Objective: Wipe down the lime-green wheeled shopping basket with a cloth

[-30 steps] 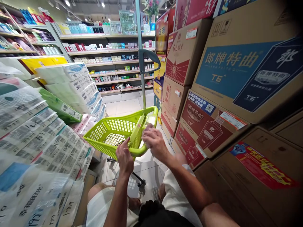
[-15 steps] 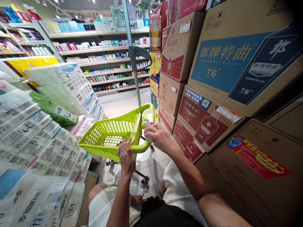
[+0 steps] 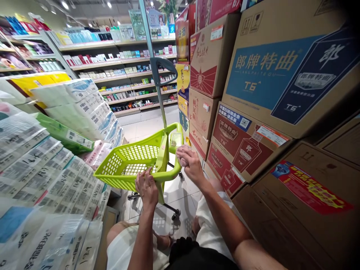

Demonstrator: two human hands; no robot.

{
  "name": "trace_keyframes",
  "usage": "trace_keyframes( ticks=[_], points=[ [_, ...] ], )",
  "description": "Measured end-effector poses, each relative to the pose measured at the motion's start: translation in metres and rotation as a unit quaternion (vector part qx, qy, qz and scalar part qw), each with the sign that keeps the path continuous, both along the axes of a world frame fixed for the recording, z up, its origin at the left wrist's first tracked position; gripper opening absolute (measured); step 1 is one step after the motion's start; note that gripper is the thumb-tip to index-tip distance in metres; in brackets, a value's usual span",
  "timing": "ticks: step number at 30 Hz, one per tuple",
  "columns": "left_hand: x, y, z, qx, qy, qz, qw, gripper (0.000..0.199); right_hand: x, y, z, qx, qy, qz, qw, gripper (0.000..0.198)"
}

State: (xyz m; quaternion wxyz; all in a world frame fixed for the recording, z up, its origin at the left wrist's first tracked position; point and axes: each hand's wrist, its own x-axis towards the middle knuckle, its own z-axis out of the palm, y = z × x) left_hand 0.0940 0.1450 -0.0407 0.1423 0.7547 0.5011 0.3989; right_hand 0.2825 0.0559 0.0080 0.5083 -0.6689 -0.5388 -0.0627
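Note:
A lime-green shopping cart (image 3: 168, 175) with a perforated basket stands in front of me, angled to the left. My left hand (image 3: 147, 189) is closed over the near end of its handle, where the basket rim begins. My right hand (image 3: 192, 167) is closed around a crumpled, pinkish cloth (image 3: 183, 154) at the right side of the handle. The cloth lies against the green curve, beside a clear panel (image 3: 176, 139) set in the handle. A grey pole (image 3: 161, 101) with a dark loop grip (image 3: 163, 71) rises behind the cart. No goods are visible in the basket.
Stacked cardboard cartons (image 3: 264, 75) wall in the right side. Packs of tissue paper (image 3: 56, 180) are piled along the left, close to the basket. Shelves (image 3: 123, 77) of small boxed goods stand at the back. Under the cart is a tiled floor (image 3: 180, 195).
My right hand with the cloth has shifted slightly right and outward along the handle, uncovering more of the clear panel. My left hand stays at the cart's near edge.

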Motion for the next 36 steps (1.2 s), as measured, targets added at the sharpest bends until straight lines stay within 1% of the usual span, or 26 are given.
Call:
trace_keyframes(
  ticks=[2,4,8,10,14,16,19,21,23,25,27,29,32,33,34,36],
  points=[
    [0.006,-0.004,0.000,-0.006,0.003,0.015,1.000,0.058,-0.016,-0.010,-0.002,0.008,-0.030,-0.009,0.999,0.046],
    [0.011,-0.006,-0.001,-0.005,0.001,0.028,1.000,0.057,-0.025,-0.019,-0.004,0.013,-0.055,-0.010,0.998,0.044],
    [0.016,-0.008,-0.001,-0.004,0.017,0.017,1.000,0.054,-0.010,-0.019,0.000,-0.016,-0.037,-0.025,0.999,0.045],
    [0.017,-0.008,-0.001,-0.003,0.025,0.005,1.000,0.053,-0.005,-0.017,0.003,-0.019,-0.040,-0.039,0.998,0.043],
    [0.018,-0.009,-0.003,0.011,0.033,0.002,0.999,0.051,-0.019,-0.021,0.000,0.006,-0.094,-0.055,0.994,0.041],
    [0.016,-0.008,-0.005,0.013,0.044,0.001,0.999,0.050,-0.020,-0.023,-0.003,0.005,-0.105,-0.071,0.992,0.039],
    [0.011,-0.005,-0.010,0.001,0.046,0.021,0.999,0.047,-0.010,-0.019,-0.004,-0.007,-0.095,-0.118,0.988,0.031],
    [0.007,-0.002,-0.015,-0.004,0.033,0.044,0.998,0.046,-0.010,-0.014,-0.007,-0.002,-0.105,-0.141,0.984,0.033],
    [0.006,0.001,-0.020,-0.002,0.021,0.052,0.998,0.045,-0.019,-0.009,-0.011,0.007,-0.139,-0.134,0.981,0.037],
    [0.005,0.003,-0.022,0.002,0.020,0.043,0.999,0.044,-0.031,-0.006,-0.016,0.005,-0.181,-0.093,0.979,0.038],
    [0.003,0.004,-0.021,0.006,0.031,0.032,0.999,0.044,-0.036,-0.004,-0.017,-0.001,-0.202,-0.055,0.978,0.034],
    [0.001,0.005,-0.018,0.009,0.054,0.015,0.998,0.044,-0.034,-0.001,-0.016,-0.002,-0.175,-0.061,0.983,0.030],
    [0.001,0.005,-0.013,0.008,0.087,-0.017,0.996,0.044,-0.033,0.006,-0.015,-0.002,-0.104,-0.126,0.987,0.032],
    [0.001,0.005,-0.012,0.006,0.091,-0.024,0.996,0.044,-0.036,0.009,-0.017,-0.004,-0.101,-0.132,0.986,0.034],
    [0.003,0.005,-0.011,0.003,0.091,-0.028,0.995,0.044,-0.039,0.012,-0.019,-0.008,-0.111,-0.121,0.986,0.034],
    [0.005,0.005,-0.013,0.000,0.087,-0.035,0.996,0.044,-0.042,0.018,-0.022,-0.018,-0.148,-0.069,0.986,0.033]
  ],
)
